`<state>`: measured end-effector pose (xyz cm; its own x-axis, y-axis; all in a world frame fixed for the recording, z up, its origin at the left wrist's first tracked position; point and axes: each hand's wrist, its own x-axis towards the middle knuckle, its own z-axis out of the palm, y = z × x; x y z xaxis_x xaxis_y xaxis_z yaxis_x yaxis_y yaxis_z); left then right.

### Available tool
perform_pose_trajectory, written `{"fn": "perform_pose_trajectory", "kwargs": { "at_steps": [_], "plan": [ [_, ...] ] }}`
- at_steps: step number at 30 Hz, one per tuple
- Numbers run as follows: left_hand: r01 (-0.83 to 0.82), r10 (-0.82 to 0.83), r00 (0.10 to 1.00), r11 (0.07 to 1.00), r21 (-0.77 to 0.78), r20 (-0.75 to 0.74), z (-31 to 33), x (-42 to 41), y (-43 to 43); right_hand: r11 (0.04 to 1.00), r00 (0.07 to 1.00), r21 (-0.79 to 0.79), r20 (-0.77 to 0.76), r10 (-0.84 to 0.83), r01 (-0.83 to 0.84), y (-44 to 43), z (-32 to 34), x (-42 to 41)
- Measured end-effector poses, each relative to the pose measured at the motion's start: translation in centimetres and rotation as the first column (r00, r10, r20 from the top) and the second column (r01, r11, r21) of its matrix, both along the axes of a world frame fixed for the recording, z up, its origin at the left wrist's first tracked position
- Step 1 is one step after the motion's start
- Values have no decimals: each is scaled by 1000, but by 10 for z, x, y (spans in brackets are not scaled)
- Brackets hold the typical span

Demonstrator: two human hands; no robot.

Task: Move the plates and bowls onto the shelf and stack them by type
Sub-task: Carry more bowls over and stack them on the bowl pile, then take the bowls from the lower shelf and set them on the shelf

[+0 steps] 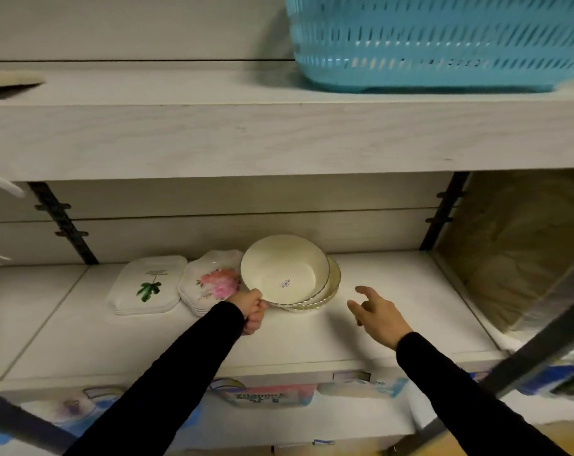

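Observation:
On the white lower shelf point(394, 278) stand three stacks in a row. At the left is a stack of white rectangular plates with a green leaf print point(147, 281). Beside it sits a stack of scalloped plates with pink flowers point(210, 278). To the right is a stack of cream bowls with thin dark rims point(325, 294). My left hand point(251, 311) grips the near rim of the top cream bowl point(284, 268), which is tilted up above that stack. My right hand point(376, 311) hovers to the right of the bowls, fingers apart and holding nothing.
The upper shelf point(246, 133) overhangs the lower one and carries a blue slotted plastic basket point(443, 41). Black wall brackets point(62, 222) flank the bay. A plastic-wrapped bundle point(525, 251) fills the right side. Printed cartons point(266, 396) sit below the shelf edge.

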<state>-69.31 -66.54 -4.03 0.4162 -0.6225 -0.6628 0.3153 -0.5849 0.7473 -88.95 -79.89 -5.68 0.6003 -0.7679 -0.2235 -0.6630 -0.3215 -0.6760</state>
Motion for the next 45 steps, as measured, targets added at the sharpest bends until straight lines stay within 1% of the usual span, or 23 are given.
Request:
{"fn": "perform_pose_trajectory", "kwargs": {
  "at_steps": [4,10,13,15,17,19,20,22,24,25,26,30,33,36,41,44,45],
  "plan": [
    [14,-12,998,1000,27,-61,-10,-7,-26,1000,1000,30,-15,-1,2,3,8,-25],
    [41,-37,997,996,75,-63,-18,-15,-48,1000,999,13,-48,-8,9,1,8,-39],
    [38,-35,998,998,53,-59,-23,-17,-51,1000,999,1,-37,10,-10,0,6,-39],
    [27,-27,1000,999,46,12,-24,-18,-49,999,999,-11,-26,33,-33,1,3,-36],
    [52,-63,981,996,66,184,-23,-19,-42,997,997,-25,-22,73,-74,4,4,-31],
    [99,-129,906,991,95,403,-19,-18,-28,991,991,-36,-34,127,-129,9,6,-21],
    [126,-167,839,986,113,518,-16,-16,-18,986,986,-42,-45,159,-161,12,8,-15],
    [173,-253,665,967,185,703,-8,-12,8,970,971,-69,-70,227,-232,21,10,-1],
    [150,-305,508,952,266,805,0,-8,39,949,954,-103,-72,291,-298,33,12,17],
    [125,-317,460,948,293,830,4,-5,55,936,943,-118,-75,324,-331,40,14,26],
    [98,-322,430,945,311,843,7,-2,72,922,931,-130,-80,357,-365,48,16,36],
    [-4,-334,386,932,363,860,17,14,139,850,869,-183,-79,488,-494,87,23,80],
    [-89,-308,394,925,370,866,24,29,192,793,821,-221,-85,564,-567,122,28,110],
    [-135,-295,417,915,380,860,27,45,245,748,780,-236,-95,618,-621,163,33,138],
    [-205,-261,392,910,361,882,28,73,335,688,732,-281,-88,676,-669,244,38,179],
    [-266,-258,324,898,349,910,28,93,386,674,717,-289,-64,695,-680,296,39,203],
    [-274,-253,313,899,342,915,29,99,404,667,709,-291,-59,703,-686,313,39,212]
  ]
}}
